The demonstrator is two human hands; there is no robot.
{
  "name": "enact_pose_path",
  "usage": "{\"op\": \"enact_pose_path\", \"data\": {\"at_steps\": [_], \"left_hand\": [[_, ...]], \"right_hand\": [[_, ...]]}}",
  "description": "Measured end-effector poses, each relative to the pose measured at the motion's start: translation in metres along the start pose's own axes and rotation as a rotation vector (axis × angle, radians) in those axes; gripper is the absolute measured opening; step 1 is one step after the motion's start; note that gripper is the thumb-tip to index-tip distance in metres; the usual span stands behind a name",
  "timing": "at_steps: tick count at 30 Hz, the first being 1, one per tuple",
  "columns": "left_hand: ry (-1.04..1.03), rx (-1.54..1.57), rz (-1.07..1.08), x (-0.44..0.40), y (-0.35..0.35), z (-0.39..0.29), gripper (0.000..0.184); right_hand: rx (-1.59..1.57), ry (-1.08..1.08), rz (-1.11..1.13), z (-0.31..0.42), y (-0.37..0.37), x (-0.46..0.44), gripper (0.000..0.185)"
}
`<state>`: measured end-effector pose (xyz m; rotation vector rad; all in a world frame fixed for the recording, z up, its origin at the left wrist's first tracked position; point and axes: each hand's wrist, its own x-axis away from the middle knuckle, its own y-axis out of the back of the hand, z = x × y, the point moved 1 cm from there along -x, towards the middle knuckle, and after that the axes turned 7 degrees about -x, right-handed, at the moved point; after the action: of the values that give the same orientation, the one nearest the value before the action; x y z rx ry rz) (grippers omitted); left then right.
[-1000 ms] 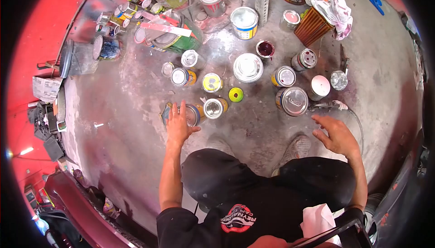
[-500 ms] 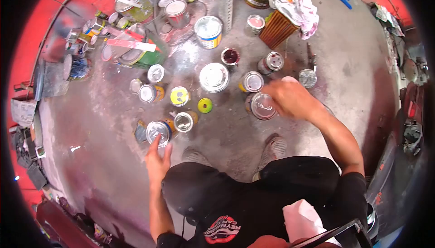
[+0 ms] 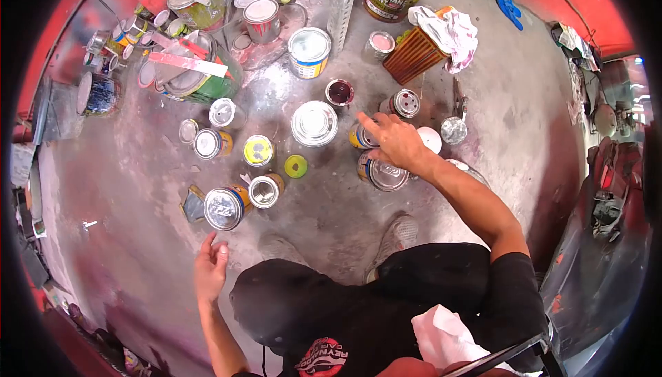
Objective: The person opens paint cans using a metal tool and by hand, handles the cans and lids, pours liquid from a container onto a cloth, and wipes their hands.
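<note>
My right hand [image 3: 396, 144] reaches over a small paint can [image 3: 361, 136] with a yellow and blue label, fingers stretched out and the thumb apart. Whether it touches the can I cannot tell. Just below it stands a lidded can [image 3: 387, 176], partly under my wrist. My left hand [image 3: 210, 270] is open and holds nothing, short of a silver-lidded can [image 3: 224, 208]. Beside that can stands a smaller can [image 3: 264, 191].
Around the middle stand a large silver-lidded can [image 3: 314, 124], a yellow-topped can [image 3: 258, 150], a green lid [image 3: 296, 166] and an open can of dark red paint [image 3: 339, 92]. A metal post [image 3: 342, 12] rises behind. A brown container [image 3: 415, 56] holds crumpled paper.
My left hand has drawn back from the silver-lidded can. My right hand has moved from above the lower lidded can to the yellow and blue can, fingers now extended.
</note>
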<state>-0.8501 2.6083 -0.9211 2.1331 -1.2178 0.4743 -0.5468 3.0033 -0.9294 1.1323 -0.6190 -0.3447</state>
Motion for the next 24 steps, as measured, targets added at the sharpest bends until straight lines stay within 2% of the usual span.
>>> {"op": "enact_pose_path", "data": {"at_steps": [2,4,8,13,16,18,20,22,23,24], "left_hand": [[-0.009,-0.218,0.004,-0.003,-0.012,0.002,0.066],[0.011,-0.201,0.023,-0.003,-0.020,0.000,0.067],[-0.023,-0.245,-0.034,0.000,-0.034,-0.002,0.067],[-0.056,-0.342,-0.053,-0.003,-0.040,0.008,0.068],[-0.069,-0.413,-0.042,-0.006,-0.045,0.019,0.065],[-0.057,-0.498,0.042,-0.005,-0.050,0.019,0.064],[-0.058,-0.517,0.049,-0.004,-0.061,0.020,0.064],[-0.052,-0.497,0.102,-0.002,-0.071,0.010,0.065],[-0.034,-0.499,0.069,-0.002,-0.072,0.011,0.065],[-0.046,-0.495,0.112,-0.002,-0.076,0.014,0.066]], "right_hand": [[-0.014,-0.012,0.022,-0.001,0.000,0.001,0.068],[-0.029,-0.019,0.048,-0.006,-0.007,0.001,0.070],[-0.145,0.000,-0.038,-0.019,-0.009,0.002,0.067],[-0.372,-0.058,-0.095,-0.037,0.029,-0.001,0.063],[-0.318,-0.115,-0.148,-0.029,0.058,0.004,0.062],[-0.371,-0.122,-0.106,-0.012,0.060,0.002,0.064],[-0.267,0.285,-0.243,0.012,0.042,-0.008,0.066],[-0.251,0.403,-0.158,0.061,0.026,-0.016,0.068],[-0.253,0.401,-0.044,0.084,0.016,-0.022,0.068],[-0.302,0.450,-0.073,0.104,-0.005,-0.026,0.061]]}}
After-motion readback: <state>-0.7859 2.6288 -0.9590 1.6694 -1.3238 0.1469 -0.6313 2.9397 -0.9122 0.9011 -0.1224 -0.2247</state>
